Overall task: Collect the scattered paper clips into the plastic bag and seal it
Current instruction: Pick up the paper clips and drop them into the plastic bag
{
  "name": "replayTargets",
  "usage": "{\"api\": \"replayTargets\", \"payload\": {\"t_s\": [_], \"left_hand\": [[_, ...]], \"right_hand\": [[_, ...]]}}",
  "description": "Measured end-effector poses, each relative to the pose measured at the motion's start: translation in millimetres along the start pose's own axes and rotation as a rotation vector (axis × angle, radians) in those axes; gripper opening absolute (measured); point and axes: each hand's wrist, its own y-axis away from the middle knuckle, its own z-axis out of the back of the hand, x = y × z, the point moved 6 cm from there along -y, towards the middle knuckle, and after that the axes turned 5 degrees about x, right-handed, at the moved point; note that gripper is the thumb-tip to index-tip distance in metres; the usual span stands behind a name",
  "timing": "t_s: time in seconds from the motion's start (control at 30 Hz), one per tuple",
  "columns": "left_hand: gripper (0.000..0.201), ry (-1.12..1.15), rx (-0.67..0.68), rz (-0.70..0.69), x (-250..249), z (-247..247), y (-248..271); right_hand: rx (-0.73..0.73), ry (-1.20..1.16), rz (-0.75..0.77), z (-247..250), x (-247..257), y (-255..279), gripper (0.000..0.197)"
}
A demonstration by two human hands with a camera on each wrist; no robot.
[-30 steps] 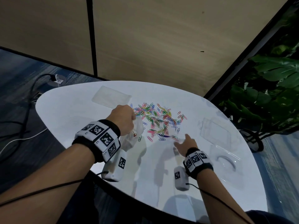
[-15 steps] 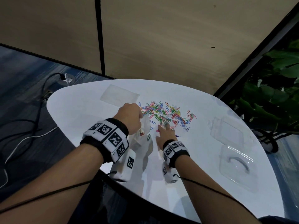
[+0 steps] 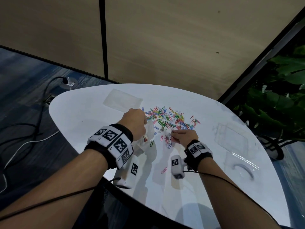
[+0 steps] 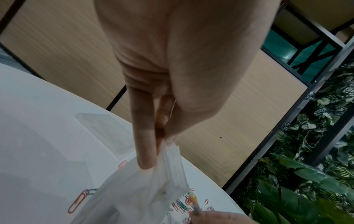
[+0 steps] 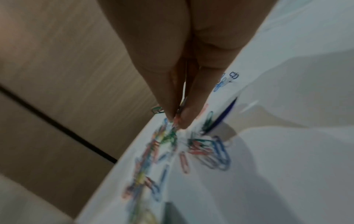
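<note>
Colourful paper clips (image 3: 171, 118) lie in a loose pile on the white table (image 3: 92, 116). My left hand (image 3: 134, 123) pinches the top edge of the clear plastic bag (image 3: 149, 133) at the pile's left; in the left wrist view its fingers (image 4: 145, 148) hold the bag (image 4: 145, 195) by the rim. My right hand (image 3: 184, 136) is at the pile's near edge, thumb and finger pinching paper clips (image 5: 177, 117). That wrist view is blurred, with more clips (image 5: 206, 150) below the fingertips.
A flat clear bag (image 3: 122, 100) lies behind my left hand. Clear plastic packaging (image 3: 231, 138) and a clear tray (image 3: 242, 167) sit at the right. Stray clips lie nearer me: green (image 3: 151, 143) and pink (image 3: 163, 170). A plant (image 3: 280, 96) stands past the right edge.
My right hand moved from the table's near right up to the near edge of the pile and closed its fingers on clips. My left hand kept hold of the bag.
</note>
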Motion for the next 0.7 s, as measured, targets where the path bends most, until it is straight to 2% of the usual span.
{"api": "replayTargets", "payload": {"t_s": [0.07,0.13,0.2,0.27,0.33,0.53,0.67,0.7], "left_hand": [[0.026,0.004,-0.005,0.006,-2,0,0],[0.025,0.012,-0.004,0.009,-3,-1,0],[0.024,0.032,-0.003,0.013,-3,-3,0],[0.022,0.062,-0.001,0.01,-3,-4,0],[0.026,0.111,-0.005,0.009,-4,-5,2],[0.026,0.176,-0.005,-0.011,-6,-9,1],[0.026,0.176,-0.007,-0.015,-6,-9,0],[0.025,0.167,-0.007,-0.021,-7,-9,0]], "right_hand": [[0.098,-0.312,0.011,-2,11,14,0.01],[0.263,-0.481,0.044,-13,29,34,0.02],[0.421,-0.567,0.054,-26,45,56,0.027],[0.511,-0.552,0.043,-41,53,71,0.024],[0.526,-0.441,0.053,-57,58,79,0.019],[0.339,-0.126,0.119,-77,60,74,0.029],[0.289,0.466,0.402,-79,78,85,0.018],[0.311,0.532,0.461,-80,81,90,0.021]]}}
